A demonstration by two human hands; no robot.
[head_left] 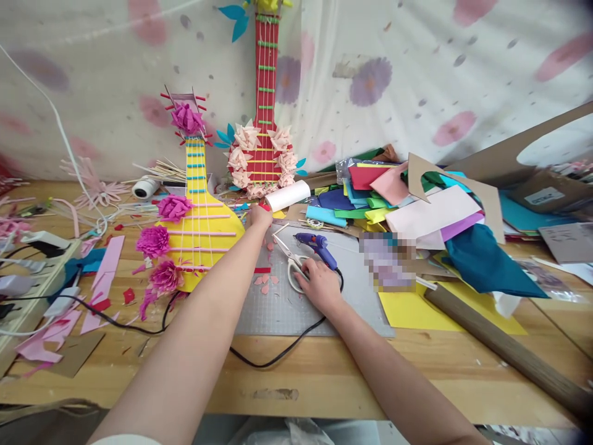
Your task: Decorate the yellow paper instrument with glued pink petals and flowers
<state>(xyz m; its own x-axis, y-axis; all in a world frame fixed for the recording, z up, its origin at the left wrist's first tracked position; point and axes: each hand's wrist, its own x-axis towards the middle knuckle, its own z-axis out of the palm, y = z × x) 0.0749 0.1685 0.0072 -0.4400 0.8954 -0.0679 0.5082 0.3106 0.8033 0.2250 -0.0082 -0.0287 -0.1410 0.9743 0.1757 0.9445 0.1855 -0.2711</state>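
My right hand (pixel 319 284) is at the handles of a pair of scissors (pixel 293 264), its fingers curled over one white handle loop. The blades point away to the left, low over a grey cutting mat (pixel 278 312). My left hand (pixel 259 216) reaches forward to the base of a red paper guitar (pixel 262 157), beside a white roll (pixel 288 196). Its fingers look closed, with a bit of red at them that I cannot make out fully. A blue glue gun (pixel 317 245) lies just beyond my right hand. Small pink petal pieces (pixel 265 283) rest on the mat.
A yellow paper lute (pixel 208 228) with magenta flowers stands at left. Coloured paper and felt (pixel 430 210) pile up at right, beside a brown tube (pixel 500 346). A power strip (pixel 41 290) sits at far left. A black cord (pixel 278 358) crosses the table front.
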